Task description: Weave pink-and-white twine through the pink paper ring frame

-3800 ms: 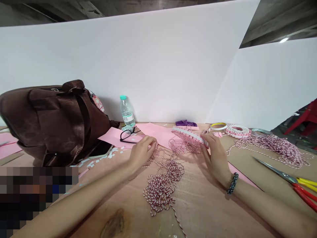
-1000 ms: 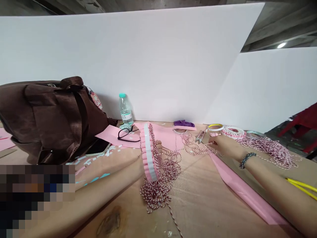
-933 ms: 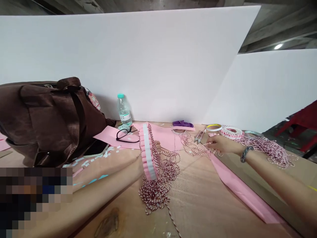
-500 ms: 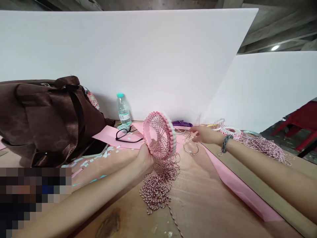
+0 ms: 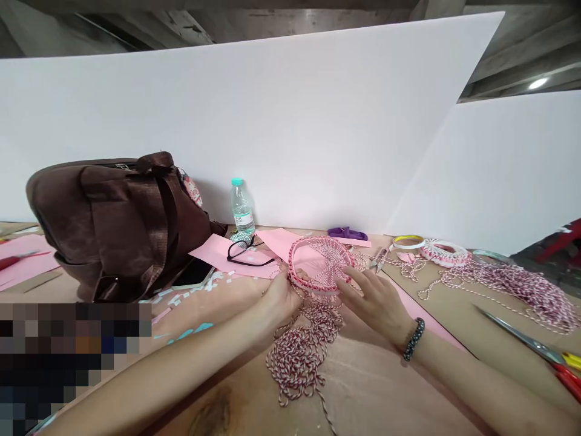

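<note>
Holding the pink ring point(image 5: 318, 287) by its near left edge, my left grip point(image 5: 287, 292) is pinched shut on it. The ring sits just ahead and to the right of that grip. It is round, so no way is longer, and a string web point(image 5: 333, 257) crosses it. My right grip point(image 5: 374, 300) is at its right edge, fingers spread; I cannot tell if it pinches. Both grips are right by it. A string pile point(image 5: 299, 357) lies on the bench point(image 5: 363, 375), closer to me than either grip.
</note>
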A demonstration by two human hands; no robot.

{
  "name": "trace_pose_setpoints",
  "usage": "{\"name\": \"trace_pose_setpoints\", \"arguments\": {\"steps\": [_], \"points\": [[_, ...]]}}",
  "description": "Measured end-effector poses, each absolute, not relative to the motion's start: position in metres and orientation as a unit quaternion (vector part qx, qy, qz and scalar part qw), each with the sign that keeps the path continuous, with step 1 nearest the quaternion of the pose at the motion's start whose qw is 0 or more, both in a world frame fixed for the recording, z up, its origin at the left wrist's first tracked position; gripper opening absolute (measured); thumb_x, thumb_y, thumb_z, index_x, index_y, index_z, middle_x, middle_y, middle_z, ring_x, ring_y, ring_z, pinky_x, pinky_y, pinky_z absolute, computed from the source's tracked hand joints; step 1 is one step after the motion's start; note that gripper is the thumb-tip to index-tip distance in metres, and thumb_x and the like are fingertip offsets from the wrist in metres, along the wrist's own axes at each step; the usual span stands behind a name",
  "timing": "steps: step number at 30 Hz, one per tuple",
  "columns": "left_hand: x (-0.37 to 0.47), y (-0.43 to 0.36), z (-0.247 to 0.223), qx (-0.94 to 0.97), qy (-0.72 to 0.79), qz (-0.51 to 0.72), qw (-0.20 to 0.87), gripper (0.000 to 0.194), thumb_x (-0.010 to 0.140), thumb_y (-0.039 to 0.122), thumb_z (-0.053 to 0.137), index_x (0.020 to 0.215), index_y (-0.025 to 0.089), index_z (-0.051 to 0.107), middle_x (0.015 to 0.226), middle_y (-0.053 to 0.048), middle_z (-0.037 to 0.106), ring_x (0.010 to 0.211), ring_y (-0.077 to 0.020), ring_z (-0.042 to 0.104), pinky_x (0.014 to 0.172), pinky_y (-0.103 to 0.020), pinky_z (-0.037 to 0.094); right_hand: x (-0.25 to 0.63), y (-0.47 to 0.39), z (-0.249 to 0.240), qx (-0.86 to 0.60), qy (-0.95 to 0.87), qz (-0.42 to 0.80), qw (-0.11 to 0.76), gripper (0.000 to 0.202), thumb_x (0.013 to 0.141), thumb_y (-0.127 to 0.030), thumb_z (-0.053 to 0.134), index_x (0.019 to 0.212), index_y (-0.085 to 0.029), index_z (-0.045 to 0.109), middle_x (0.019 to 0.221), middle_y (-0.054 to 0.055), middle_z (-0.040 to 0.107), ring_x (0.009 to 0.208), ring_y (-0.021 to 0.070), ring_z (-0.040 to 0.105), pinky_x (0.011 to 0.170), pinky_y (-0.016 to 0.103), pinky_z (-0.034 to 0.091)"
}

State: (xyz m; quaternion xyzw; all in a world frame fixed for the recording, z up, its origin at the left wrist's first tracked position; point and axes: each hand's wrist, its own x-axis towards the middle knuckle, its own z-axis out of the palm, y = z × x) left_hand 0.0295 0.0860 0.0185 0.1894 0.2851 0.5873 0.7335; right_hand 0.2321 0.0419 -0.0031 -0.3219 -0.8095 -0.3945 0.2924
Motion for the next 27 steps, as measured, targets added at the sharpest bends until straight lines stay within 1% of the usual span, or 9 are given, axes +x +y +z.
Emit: {"name": "trace_pose_setpoints", "arguments": {"steps": [3,7,11,14,16,18,20,22,27], "points": [[0.036,0.071,0.027,0.125,0.336,0.564,0.744,0.024,0.088,0.005,0.04,0.071,0.015,0.054,0.056,0.001,0.055,0.051,-0.0089,0.054,0.053,-0.018,0.049,0.234,0.047,-0.003,-0.337,-0.812,-0.347,0.327,0.024,0.083,-0.014,0.059,0.106,-0.019,0.052,0.102,0.01,0.064,0.076,0.0199,0.056,0.058,0.031,0.042],[0.033,0.073,0.022,0.236,0.398,0.541,0.702,0.021,0.089,0.023,0.046,0.071,0.016,0.054,0.065,-0.002,0.059,0.058,-0.0116,0.056,0.058,-0.023,0.049,0.243,0.05,-0.004,-0.385,-0.78,-0.18,0.46,0.015,0.087,-0.021,0.056,0.102,-0.019,0.051,0.095,0.008,0.059,0.076,0.0172,0.056,0.062,0.029,0.047],[0.016,0.082,0.014,0.579,0.399,0.556,0.442,0.022,0.085,0.03,0.053,0.067,0.018,0.057,0.072,-0.002,0.056,0.074,-0.0164,0.054,0.075,-0.027,0.046,0.249,0.053,-0.005,-0.459,-0.706,-0.011,0.538,0.012,0.088,-0.029,0.057,0.097,-0.022,0.052,0.085,0.002,0.052,0.064,0.0142,0.049,0.055,0.027,0.045],[0.004,0.078,0.016,0.714,0.35,0.553,0.249,0.019,0.086,0.029,0.052,0.072,0.02,0.063,0.103,-0.008,0.06,0.103,-0.0225,0.052,0.095,-0.033,0.037,0.25,0.057,-0.004,-0.5,-0.664,0.041,0.554,0.013,0.087,-0.033,0.056,0.093,-0.023,0.051,0.086,0.002,0.05,0.067,0.0153,0.048,0.057,0.029,0.044],[0.001,0.071,0.019,0.761,0.297,0.531,0.225,0.013,0.083,0.026,0.056,0.075,0.022,0.065,0.119,-0.01,0.058,0.117,-0.0264,0.045,0.103,-0.039,0.031,0.25,0.06,-0.003,-0.512,-0.647,0.063,0.561,0.014,0.087,-0.035,0.055,0.093,-0.023,0.05,0.086,0.002,0.05,0.067,0.0155,0.048,0.058,0.03,0.043],[0.002,0.063,0.021,0.8,0.24,0.473,0.281,0.003,0.076,0.024,0.064,0.075,0.023,0.067,0.117,-0.012,0.062,0.121,-0.0294,0.044,0.108,-0.044,0.024,0.251,0.063,-0.003,-0.515,-0.634,0.079,0.571,0.016,0.088,-0.037,0.053,0.095,-0.023,0.05,0.083,0.001,0.05,0.065,0.0153,0.047,0.057,0.03,0.041],[0.005,0.058,0.022,0.813,0.202,0.393,0.379,0.006,0.069,0.023,0.072,0.072,0.023,0.067,0.103,-0.013,0.067,0.115,-0.0312,0.05,0.11,-0.046,0.02,0.251,0.065,-0.003,-0.51,-0.632,0.082,0.578,0.018,0.089,-0.037,0.051,0.099,-0.022,0.05,0.084,0.001,0.049,0.063,0.0148,0.046,0.057,0.029,0.041],[0.009,0.057,0.021,0.803,0.185,0.346,0.448,0.01,0.065,0.025,0.075,0.068,0.024,0.066,0.085,-0.012,0.067,0.098,-0.0302,0.056,0.105,-0.046,0.027,0.251,0.066,-0.003,-0.501,-0.641,0.073,0.577,0.017,0.089,-0.036,0.051,0.1,-0.022,0.05,0.089,0.002,0.049,0.064,0.0144,0.046,0.058,0.03,0.041],[0.014,0.066,0.012,0.777,0.225,0.446,0.382,0.026,0.078,0.041,0.062,0.062,0.022,0.056,0.064,-0.003,0.05,0.066,-0.0191,0.042,0.075,-0.033,0.04,0.251,0.067,-0.002,-0.491,-0.67,0.028,0.556,0.016,0.091,-0.031,0.047,0.103,-0.021,0.049,0.093,0.003,0.049,0.069,0.0151,0.047,0.063,0.03,0.044]]}}
